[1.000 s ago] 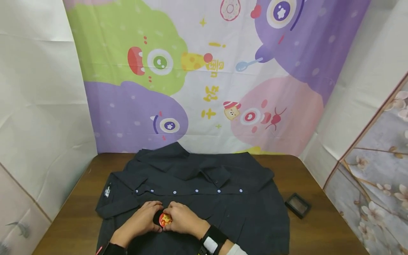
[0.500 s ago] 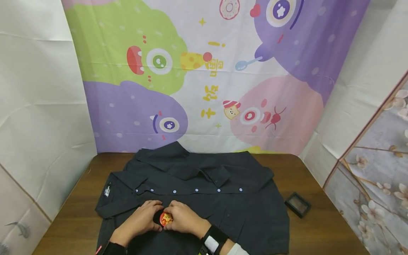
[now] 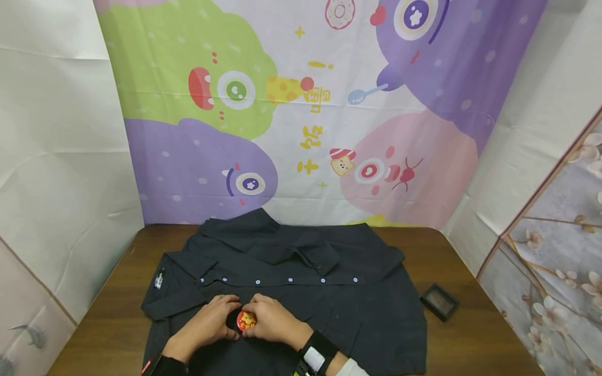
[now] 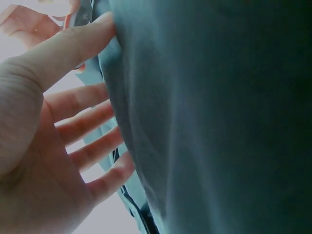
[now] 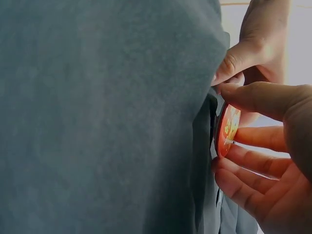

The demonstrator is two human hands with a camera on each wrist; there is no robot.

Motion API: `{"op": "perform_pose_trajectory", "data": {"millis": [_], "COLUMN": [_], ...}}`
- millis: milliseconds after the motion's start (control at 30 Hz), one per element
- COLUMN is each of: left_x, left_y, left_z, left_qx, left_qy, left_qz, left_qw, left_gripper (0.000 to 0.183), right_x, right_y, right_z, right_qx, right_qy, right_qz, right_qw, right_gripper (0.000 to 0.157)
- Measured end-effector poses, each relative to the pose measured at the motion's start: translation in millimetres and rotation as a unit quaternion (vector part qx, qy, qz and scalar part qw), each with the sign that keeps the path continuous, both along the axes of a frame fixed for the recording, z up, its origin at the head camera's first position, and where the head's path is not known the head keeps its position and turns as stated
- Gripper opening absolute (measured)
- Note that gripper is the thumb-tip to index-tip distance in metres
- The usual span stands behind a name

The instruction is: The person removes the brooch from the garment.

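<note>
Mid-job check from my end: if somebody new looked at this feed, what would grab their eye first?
Probably the cartoon monster banner, hanging behind the table in green, purple and pink. Next, the red-and-yellow round badge, bright against the dark shirt and set between the left hand and the right hand. A small black frame lies on the table, right of the shirt.
</note>
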State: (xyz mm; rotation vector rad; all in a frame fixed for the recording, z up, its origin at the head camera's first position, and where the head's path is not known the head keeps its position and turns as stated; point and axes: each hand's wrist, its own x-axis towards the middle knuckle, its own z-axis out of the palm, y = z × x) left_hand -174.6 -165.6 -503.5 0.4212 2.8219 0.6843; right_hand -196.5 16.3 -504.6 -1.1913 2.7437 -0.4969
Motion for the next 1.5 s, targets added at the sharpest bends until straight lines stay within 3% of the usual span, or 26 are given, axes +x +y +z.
{"op": "perform_pose_trajectory", "data": {"millis": [1033, 1500], "left_x": [1.8, 3.6], "left_y": [3.3, 3.8], "left_z": [0.8, 1.9], "left_qx": [-0.001, 0.013], "left_qy": [0.005, 0.011], "left_qz": [0.001, 0.0], "left_qw": [1.0, 0.9999], "left_gripper": [0.059, 0.058], "right_x": [-3.9, -4.2], "right_y": [11.4, 15.2], "right_z": [0.3, 1.5], "right_qx": [-0.018, -0.016], "right_qy": [-0.019, -0.005], "right_qz": [-0.024, -0.032], "right_qw": [0.999, 0.999], "right_gripper": [0.044, 0.043]}}
